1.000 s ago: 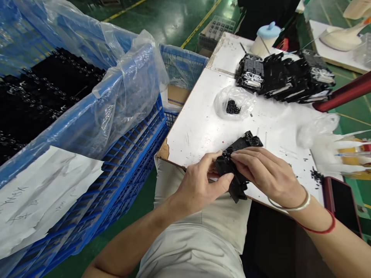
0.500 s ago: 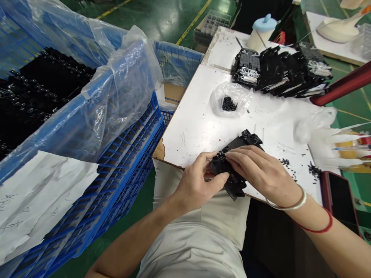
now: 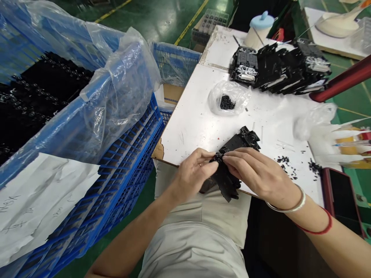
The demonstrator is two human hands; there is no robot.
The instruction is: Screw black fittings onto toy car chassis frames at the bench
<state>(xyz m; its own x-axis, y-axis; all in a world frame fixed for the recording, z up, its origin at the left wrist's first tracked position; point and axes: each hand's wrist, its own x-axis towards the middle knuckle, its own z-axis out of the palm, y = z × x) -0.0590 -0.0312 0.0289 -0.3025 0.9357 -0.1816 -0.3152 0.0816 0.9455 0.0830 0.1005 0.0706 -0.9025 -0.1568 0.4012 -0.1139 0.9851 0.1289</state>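
A long black plastic part lies slanted over the front edge of the white table. My left hand grips its left side, thumb and fingers closed at a small raised piece. From the right, my right hand reaches over the part, its fingertips pinched together at the same spot; whatever is between them is hidden. Beyond the part stands an open clear plastic bag with small black pieces inside. More small black bits are scattered to the right of my right hand.
Blue crates lined with plastic film stand at the left, one holding black parts. Black assemblies and a blue-lidded cup sit at the back. At the right are a red pole and a phone.
My left thumb has moved up toward the raised piece, and the left hand has shifted slightly left. The black part has turned a little. My right fingertips stay at the raised piece.
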